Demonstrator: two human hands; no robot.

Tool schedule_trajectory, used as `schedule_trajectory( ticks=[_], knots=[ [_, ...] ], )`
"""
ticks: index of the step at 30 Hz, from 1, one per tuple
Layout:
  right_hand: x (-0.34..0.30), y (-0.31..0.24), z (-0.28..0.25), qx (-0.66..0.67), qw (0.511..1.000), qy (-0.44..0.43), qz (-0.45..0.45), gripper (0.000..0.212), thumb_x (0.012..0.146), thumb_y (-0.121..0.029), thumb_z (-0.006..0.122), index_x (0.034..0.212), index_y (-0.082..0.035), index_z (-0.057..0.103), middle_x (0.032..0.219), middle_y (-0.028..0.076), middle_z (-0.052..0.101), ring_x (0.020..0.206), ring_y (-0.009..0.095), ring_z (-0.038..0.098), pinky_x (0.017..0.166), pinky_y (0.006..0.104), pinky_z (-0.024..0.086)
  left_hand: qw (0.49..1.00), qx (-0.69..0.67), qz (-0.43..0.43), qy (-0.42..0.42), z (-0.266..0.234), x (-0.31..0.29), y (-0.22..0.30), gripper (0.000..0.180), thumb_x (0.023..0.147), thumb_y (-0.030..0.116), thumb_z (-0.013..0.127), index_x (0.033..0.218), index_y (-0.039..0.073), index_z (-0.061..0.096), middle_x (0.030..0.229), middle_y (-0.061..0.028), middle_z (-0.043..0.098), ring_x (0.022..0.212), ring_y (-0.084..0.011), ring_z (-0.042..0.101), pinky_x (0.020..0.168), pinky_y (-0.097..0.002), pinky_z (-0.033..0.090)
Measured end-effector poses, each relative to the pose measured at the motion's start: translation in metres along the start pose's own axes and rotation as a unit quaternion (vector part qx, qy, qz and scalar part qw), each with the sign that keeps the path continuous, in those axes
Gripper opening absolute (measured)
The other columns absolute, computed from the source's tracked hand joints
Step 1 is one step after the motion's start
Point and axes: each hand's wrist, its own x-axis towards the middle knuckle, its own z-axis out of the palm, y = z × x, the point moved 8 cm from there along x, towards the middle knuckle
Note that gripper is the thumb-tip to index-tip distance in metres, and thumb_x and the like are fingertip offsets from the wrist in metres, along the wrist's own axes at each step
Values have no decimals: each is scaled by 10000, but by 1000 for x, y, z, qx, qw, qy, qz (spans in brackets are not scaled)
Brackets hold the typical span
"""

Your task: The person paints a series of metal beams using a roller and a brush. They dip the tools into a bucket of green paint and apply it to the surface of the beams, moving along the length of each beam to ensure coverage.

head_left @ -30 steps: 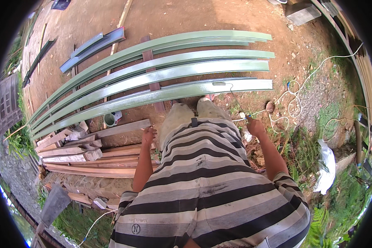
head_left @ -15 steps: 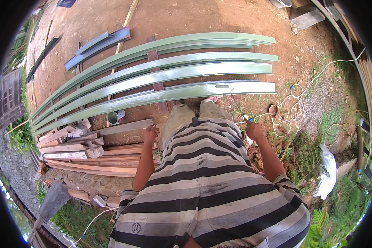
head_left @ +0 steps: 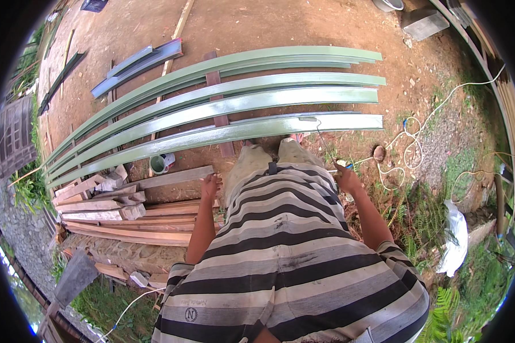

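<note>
Head view: the roller rests on the upper face of the near beam, right of its middle, and the right hand is closed round the handle. The left hand hangs well apart, fingers loosely curled, with nothing visible in it, near the end of a plank. Coating looks well along: the other beams behind the near one show green on the faces turned up, and so does the near beam left of the roller. Right of it the face is paler, so that stretch may be left to cover, though glare keeps me from being sure; undersides are hidden. Beyond, the channels are blue, with no green on them. On the ground between beams and planks stands the bucket, green inside, probably with paint; how full, I cannot tell. The basin at the upper edge is cut off, its contents unclear.
</note>
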Motion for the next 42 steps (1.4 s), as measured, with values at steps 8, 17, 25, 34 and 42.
schedule_trajectory(
  ticks=[8,17,25,34,42],
  knots=[
    [1,6,17,-3,1000,8,25,555,825,-254,625,1364,-156,538,1067,269,660,986,425,648,876,496,517,1000,7,-5,-5,11,-5,5,311,982,306,535,1145,49,596,899,-68,681,717,-142,621,632,-297,477],
    [-31,25,-3,144,984,-36,100,588,809,-282,659,1376,-187,537,1054,248,676,939,383,674,830,437,525,1000,6,-19,0,12,-8,5,351,984,292,536,1218,35,580,909,-74,678,703,-140,615,633,-295,472],
    [-57,73,-40,-52,985,111,124,586,794,-213,605,1377,-225,541,1036,247,678,949,411,656,837,472,524,1000,9,-16,-6,16,-8,9,352,990,294,530,1220,33,578,912,-69,679,705,-140,621,634,-301,476],
    [-57,90,-32,-164,952,132,224,416,895,-214,433,1269,-143,601,1014,247,679,939,416,661,831,499,526,1000,20,-9,-6,23,-5,11,325,976,274,520,1189,41,595,923,-72,689,751,-147,633,663,-308,485],
    [-46,90,14,-247,940,102,213,388,1009,-213,350,1356,-148,510,976,193,658,908,352,677,782,475,540,1000,20,-3,-8,24,-4,17,344,975,297,532,1193,39,599,939,-82,693,762,-163,644,676,-324,495]
  ],
)
